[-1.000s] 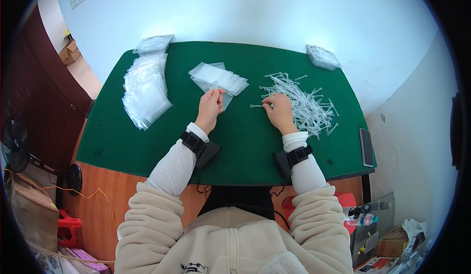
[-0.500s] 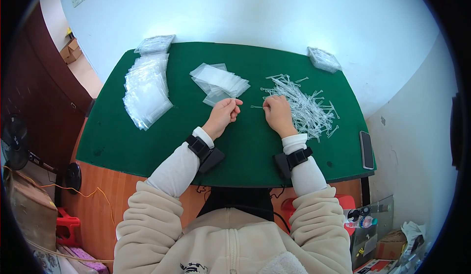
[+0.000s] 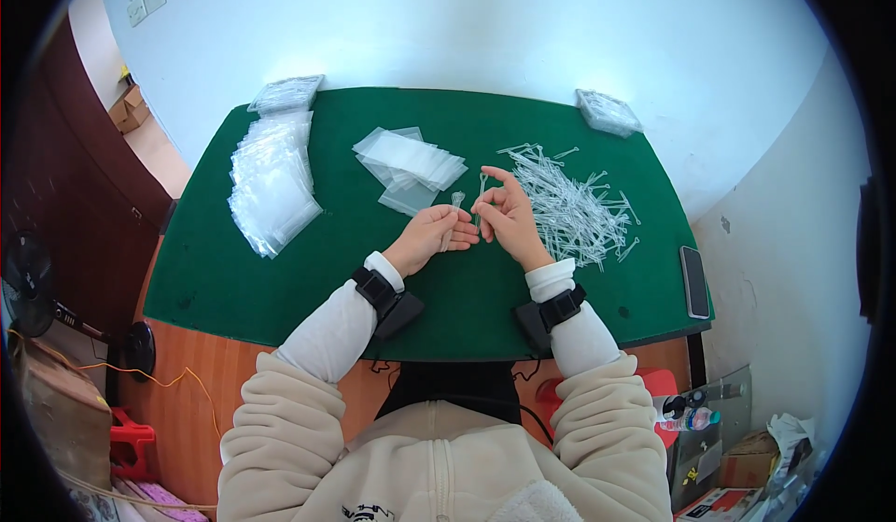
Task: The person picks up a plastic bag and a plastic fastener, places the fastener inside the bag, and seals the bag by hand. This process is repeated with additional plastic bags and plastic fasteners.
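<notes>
In the middle of the green table, my left hand (image 3: 435,234) is closed around a small bunch of thin, pale sticks with looped ends (image 3: 456,201). Close beside it on the right, my right hand (image 3: 510,215) pinches a single looped stick (image 3: 483,186), held nearly upright with its loop at the top. To the right of that hand spreads a loose pile of the same sticks (image 3: 577,209). Beyond my left hand lie several overlapping clear plastic bags (image 3: 411,160).
A fanned stack of clear bags (image 3: 271,186) covers the table's left side. Packed bundles stand at the far left (image 3: 287,94) and far right (image 3: 609,113) corners. A phone (image 3: 693,282) lies by the right edge. The wall (image 3: 485,27) borders the table's far side.
My right hand has moved left from the pile with one stick, close to my left hand. The left hand has turned and its bunch of sticks now shows.
</notes>
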Tool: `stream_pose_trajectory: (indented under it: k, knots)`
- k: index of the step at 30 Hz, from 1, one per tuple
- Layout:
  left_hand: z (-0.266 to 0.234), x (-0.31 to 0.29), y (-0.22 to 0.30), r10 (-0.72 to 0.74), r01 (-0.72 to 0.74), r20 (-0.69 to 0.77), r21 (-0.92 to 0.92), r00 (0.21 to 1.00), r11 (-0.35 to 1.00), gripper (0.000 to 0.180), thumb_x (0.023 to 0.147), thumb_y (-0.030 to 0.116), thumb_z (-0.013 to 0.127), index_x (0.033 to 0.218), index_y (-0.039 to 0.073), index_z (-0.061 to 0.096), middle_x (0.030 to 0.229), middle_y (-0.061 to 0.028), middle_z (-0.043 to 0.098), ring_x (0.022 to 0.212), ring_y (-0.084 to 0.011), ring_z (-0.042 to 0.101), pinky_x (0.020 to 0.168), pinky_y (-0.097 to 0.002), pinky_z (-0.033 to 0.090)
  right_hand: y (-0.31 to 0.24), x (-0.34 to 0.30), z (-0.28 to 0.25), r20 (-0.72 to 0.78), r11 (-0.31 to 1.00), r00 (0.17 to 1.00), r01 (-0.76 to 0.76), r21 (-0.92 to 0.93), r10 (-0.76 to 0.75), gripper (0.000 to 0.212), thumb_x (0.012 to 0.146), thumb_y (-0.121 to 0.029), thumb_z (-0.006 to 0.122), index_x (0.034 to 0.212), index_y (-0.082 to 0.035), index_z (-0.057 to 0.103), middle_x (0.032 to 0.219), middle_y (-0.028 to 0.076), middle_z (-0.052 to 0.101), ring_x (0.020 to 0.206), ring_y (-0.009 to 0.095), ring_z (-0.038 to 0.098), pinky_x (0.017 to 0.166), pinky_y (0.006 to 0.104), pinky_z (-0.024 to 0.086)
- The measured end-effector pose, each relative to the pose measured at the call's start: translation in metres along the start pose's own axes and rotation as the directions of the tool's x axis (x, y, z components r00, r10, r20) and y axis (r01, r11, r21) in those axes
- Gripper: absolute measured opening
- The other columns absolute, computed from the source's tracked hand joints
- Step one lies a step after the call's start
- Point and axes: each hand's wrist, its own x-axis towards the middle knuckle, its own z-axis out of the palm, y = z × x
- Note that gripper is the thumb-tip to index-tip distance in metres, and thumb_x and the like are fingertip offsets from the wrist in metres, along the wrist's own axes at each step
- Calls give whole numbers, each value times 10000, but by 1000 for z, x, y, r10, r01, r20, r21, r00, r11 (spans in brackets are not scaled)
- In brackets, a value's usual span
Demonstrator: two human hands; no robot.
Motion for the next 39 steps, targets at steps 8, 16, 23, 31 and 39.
stream_pose_trajectory:
  k: [8, 16, 23, 31, 39]
  knots:
    - [10, 3, 1, -3, 5, 59, -26, 998, 1000, 274, 978, 203, 351, 1088, -7, 489, 1027, -126, 592, 934, -202, 601, 823, -307, 486, 2, 0, -6, -18, 997, 1000, -10, 75, 11, 318, 840, -9, 510, 1149, -35, 441, 734, 60, 591, 455, 65, 476, 405, 193, 374]
    - [8, 1, 2, -10, 13, 113, -24, 993, 1000, 276, 976, 203, 356, 1093, -10, 488, 1031, -124, 587, 946, -208, 598, 835, -322, 485, 9, 2, -5, -84, 988, 996, -5, 152, 18, 52, 850, -48, 534, 893, -25, 554, 687, 36, 590, 464, 46, 477, 409, 182, 342]
    - [7, -6, 6, -30, 32, 102, -18, 994, 999, 268, 972, 206, 372, 1089, -9, 481, 1035, -131, 576, 941, -209, 596, 830, -331, 486, 11, 3, 1, -125, 998, 991, -41, 52, 47, 54, 842, -76, 582, 835, -23, 585, 657, -9, 570, 499, 32, 469, 444, 174, 345]
    - [11, -6, 3, -32, 34, 98, -23, 995, 999, 261, 979, 215, 365, 1067, -1, 482, 990, -110, 584, 865, -177, 605, 788, -305, 506, 17, 1, 0, -197, 992, 979, 34, -123, -58, 79, 821, -88, 626, 835, -12, 640, 680, -25, 588, 581, 28, 481, 517, 179, 375]
    - [8, -1, -7, -22, 24, 51, -51, 998, 998, 231, 969, 210, 393, 1053, 16, 487, 838, -35, 538, 672, -95, 501, 629, -232, 438, 22, -1, -16, -172, 980, 985, -35, -194, 1, 87, 816, -101, 628, 854, -34, 669, 702, 6, 622, 586, 61, 516, 532, 200, 395]
